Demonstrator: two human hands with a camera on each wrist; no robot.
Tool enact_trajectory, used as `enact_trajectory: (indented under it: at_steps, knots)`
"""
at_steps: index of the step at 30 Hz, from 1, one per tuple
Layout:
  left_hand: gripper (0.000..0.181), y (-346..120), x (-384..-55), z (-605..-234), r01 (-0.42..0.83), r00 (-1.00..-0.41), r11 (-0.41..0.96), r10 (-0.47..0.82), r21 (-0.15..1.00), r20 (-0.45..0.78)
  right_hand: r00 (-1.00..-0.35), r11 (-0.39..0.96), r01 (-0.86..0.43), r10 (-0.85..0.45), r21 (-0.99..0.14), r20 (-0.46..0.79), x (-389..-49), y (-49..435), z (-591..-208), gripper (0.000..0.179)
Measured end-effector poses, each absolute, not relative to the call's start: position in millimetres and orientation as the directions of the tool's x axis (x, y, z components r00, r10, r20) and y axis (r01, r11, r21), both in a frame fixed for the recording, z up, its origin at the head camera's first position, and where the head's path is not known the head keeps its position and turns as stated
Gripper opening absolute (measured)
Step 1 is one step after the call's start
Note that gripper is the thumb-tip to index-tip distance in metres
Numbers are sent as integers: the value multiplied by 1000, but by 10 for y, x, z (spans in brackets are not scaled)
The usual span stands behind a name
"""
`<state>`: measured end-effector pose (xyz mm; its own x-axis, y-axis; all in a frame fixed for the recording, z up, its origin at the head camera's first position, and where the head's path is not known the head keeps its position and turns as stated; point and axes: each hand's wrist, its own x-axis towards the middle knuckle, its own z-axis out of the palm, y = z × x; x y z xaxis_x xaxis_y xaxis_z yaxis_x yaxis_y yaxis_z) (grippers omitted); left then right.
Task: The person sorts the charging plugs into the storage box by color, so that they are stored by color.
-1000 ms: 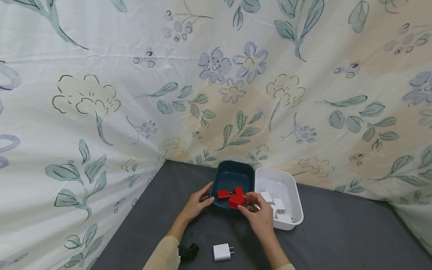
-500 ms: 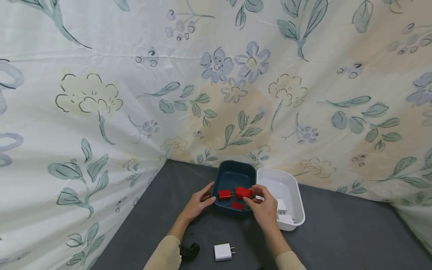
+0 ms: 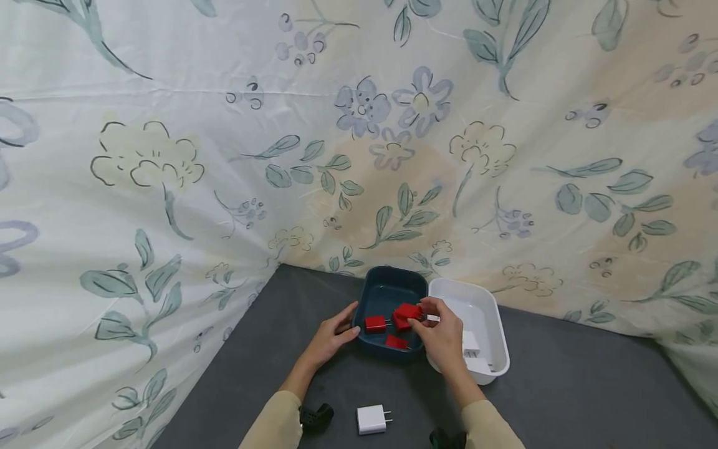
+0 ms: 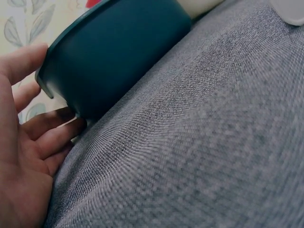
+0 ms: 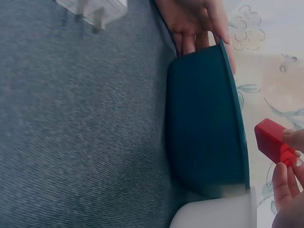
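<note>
In the head view my right hand [image 3: 442,333] pinches a red charger plug [image 3: 407,310] between thumb and fingertips, over the right side of a dark teal bin [image 3: 387,274]. The right wrist view shows the same red plug [image 5: 271,137] above the bin's rim. Inside the bin lie a red plug [image 3: 375,324] on the left and another [image 3: 397,342] near the front; a further one is partly hidden beneath the held plug. My left hand [image 3: 328,340] holds the bin's left rim, its other fingers against the outer wall [image 4: 114,57] in the left wrist view.
A white bin [image 3: 493,312] touches the teal bin's right side and holds several white charger plugs [image 3: 470,344], partly hidden by my right hand. One white plug [image 3: 371,420] lies on the grey cloth [image 3: 572,374] nearer me. A floral curtain [image 3: 224,156] rises behind.
One red plug has been let go at the front of the teal bin. My right hand has moved slightly up and away to another red plug and lifted it. The left hand stays put.
</note>
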<state>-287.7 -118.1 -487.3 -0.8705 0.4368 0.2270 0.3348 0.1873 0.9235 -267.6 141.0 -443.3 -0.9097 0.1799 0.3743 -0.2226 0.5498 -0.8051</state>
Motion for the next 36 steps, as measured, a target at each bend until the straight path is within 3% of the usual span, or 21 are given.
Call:
enact_trajectory:
  at_steps: [14,22,29,36]
  knots:
    - [61,-1185,-2981,-5098,333,-884,182,402,925,239,-925,540,-143,224,-829,306,-2791,1410,-4480,49]
    - [60,-1162,-3071,-5234,348,-887,166,376,922,267,-905,558,-191,219,-807,365,-2855,1375,-4481,45]
    - [61,-1157,-3035,-5138,353,-875,160,405,922,265,-901,559,-224,194,-799,388,-2906,1324,-4533,42]
    - [62,-1209,-2909,-4909,348,-865,176,439,921,243,-924,545,-180,192,-819,331,-2917,1270,-4531,45]
